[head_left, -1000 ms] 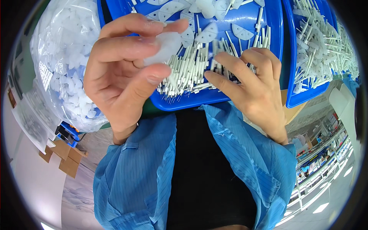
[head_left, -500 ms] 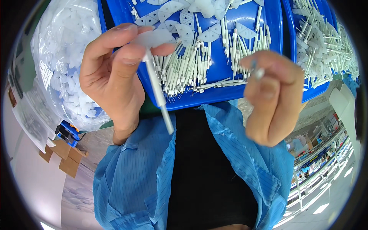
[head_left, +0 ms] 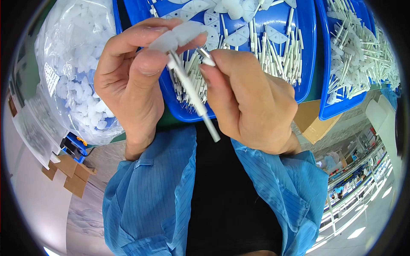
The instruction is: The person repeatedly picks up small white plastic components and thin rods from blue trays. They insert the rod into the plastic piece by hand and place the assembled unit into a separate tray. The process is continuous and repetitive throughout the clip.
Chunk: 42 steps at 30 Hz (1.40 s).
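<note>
My left hand (head_left: 130,81) is closed in a pinch on a translucent white plastic piece (head_left: 186,33) with a lobed edge. A stepped white rod (head_left: 192,90) sticks out of that piece, slanting down toward my chest. My right hand (head_left: 256,100) is closed too, its thumb and forefinger gripping a short white rod (head_left: 207,59) with a thin metal end. That end points at the plastic piece and lies close to it; whether they touch I cannot tell. Beneath both hands is a blue tray (head_left: 190,116) of white rods (head_left: 279,55) and fan-shaped plastic pieces (head_left: 237,36) with small holes.
At the left stands a clear bag (head_left: 77,51) full of translucent pieces. A second blue tray (head_left: 331,112) at the right holds a heap of rod-and-plastic parts (head_left: 352,55). Below its near edge is a cardboard box (head_left: 314,126).
My right hand has come left and up, bringing its short rod next to the plastic piece. My left hand has turned slightly, and the stepped rod's lower end has swung right.
</note>
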Available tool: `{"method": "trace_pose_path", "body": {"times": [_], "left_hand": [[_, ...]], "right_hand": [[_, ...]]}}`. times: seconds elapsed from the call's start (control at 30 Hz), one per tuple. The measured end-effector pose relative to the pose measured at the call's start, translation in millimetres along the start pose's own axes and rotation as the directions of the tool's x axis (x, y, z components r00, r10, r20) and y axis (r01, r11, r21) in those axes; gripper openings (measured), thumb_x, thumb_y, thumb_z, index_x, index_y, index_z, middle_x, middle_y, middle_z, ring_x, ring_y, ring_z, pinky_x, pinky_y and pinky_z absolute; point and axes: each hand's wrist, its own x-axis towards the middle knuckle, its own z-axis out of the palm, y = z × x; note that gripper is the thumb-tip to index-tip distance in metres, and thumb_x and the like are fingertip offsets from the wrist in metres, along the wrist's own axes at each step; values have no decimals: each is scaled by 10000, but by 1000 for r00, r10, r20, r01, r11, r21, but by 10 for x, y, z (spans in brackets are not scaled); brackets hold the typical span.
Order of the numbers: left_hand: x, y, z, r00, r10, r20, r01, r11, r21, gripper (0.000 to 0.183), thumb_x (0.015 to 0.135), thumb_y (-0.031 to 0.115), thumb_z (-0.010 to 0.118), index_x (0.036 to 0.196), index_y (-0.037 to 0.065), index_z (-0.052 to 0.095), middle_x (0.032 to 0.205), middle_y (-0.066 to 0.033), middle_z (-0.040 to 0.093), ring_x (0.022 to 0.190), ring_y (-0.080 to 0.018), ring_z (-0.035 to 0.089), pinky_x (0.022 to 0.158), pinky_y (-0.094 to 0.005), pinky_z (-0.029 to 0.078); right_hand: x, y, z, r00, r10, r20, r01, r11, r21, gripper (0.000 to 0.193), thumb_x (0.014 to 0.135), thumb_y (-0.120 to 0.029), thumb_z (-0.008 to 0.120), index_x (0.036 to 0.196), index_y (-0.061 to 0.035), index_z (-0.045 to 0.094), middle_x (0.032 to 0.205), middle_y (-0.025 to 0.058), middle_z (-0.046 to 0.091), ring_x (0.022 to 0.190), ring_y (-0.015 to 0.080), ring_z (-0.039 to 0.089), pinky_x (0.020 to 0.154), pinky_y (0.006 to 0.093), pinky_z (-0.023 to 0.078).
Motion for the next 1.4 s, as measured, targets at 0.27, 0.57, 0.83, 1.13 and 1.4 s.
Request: {"method": "trace_pose_path", "body": {"times": [0.27,0.57,0.83,1.13,1.4], "left_hand": [[-15,-25,-5,997,64,-41,-55,978,204,437,893,387,649,1088,-4,629,1090,-215,630,911,-438,671,789,-544,586],[-36,-31,-83,991,136,18,-135,949,283,411,950,327,574,1149,-33,587,1097,-220,623,929,-476,652,780,-554,585],[-23,-4,-36,956,248,154,-287,896,339,207,912,71,617,1079,-52,610,1025,-218,624,873,-305,670,747,-493,610],[45,-66,9,931,332,151,-362,893,268,209,931,75,577,1087,-63,576,1037,-220,621,951,-397,665,745,-465,614],[27,-12,-72,944,329,-12,-317,918,237,297,977,121,485,1235,-26,501,1080,-178,609,890,-352,685,740,-462,602]], "right_hand": [[-17,-48,-47,991,106,84,-116,985,125,97,858,0,664,943,9,618,717,73,668,563,95,637,498,206,477],[15,-100,-120,991,128,41,-134,972,191,46,887,5,615,931,13,625,743,66,673,561,58,591,495,189,446],[115,69,-22,991,-77,-110,91,987,132,103,817,24,649,919,18,636,827,99,598,667,154,548,613,234,453],[155,194,4,974,-132,-182,117,989,-91,84,810,-20,657,888,13,651,940,93,596,772,205,573,667,287,491],[317,223,-198,993,-120,0,117,970,-212,83,818,-63,657,863,8,661,1039,77,607,844,236,599,687,328,522]]}}
